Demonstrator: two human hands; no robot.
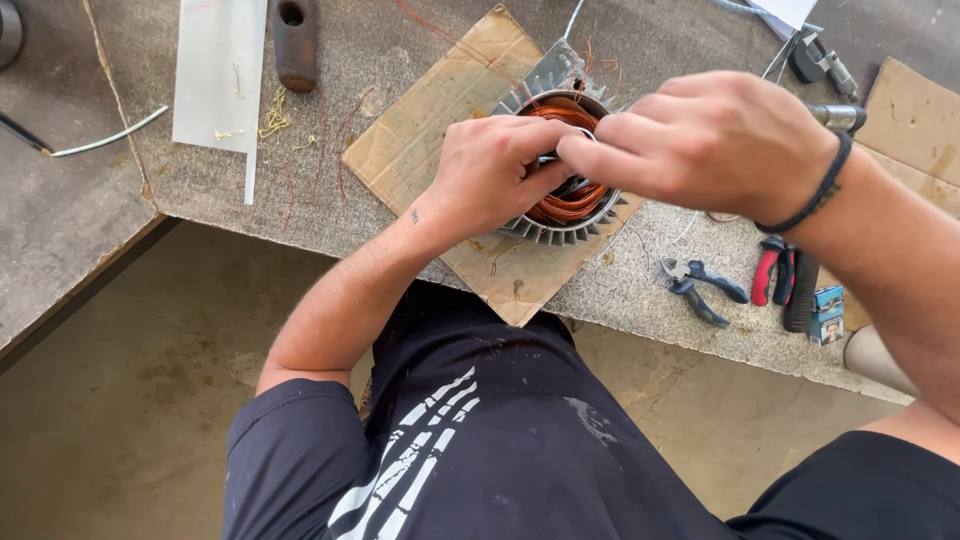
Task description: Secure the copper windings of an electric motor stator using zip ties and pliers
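Note:
A finned metal motor stator (565, 225) with copper wire windings (570, 112) sits on a piece of cardboard (440, 130) on the workbench. My left hand (490, 170) rests over the stator's left side, fingers curled in toward the centre. From the right, my right hand (710, 140) reaches across the top, its fingertips pinching against the left fingers at the middle of the winding. What they pinch is hidden between the fingers. A dark cord bracelet circles my right wrist.
Blue-handled pliers (700, 285) and red-handled pliers (772, 268) lie right of the cardboard, next to a small box (826, 315). A wooden hammer handle (296, 42) and a white sheet strip (215, 70) lie at the back left. The bench edge runs diagonally below the cardboard.

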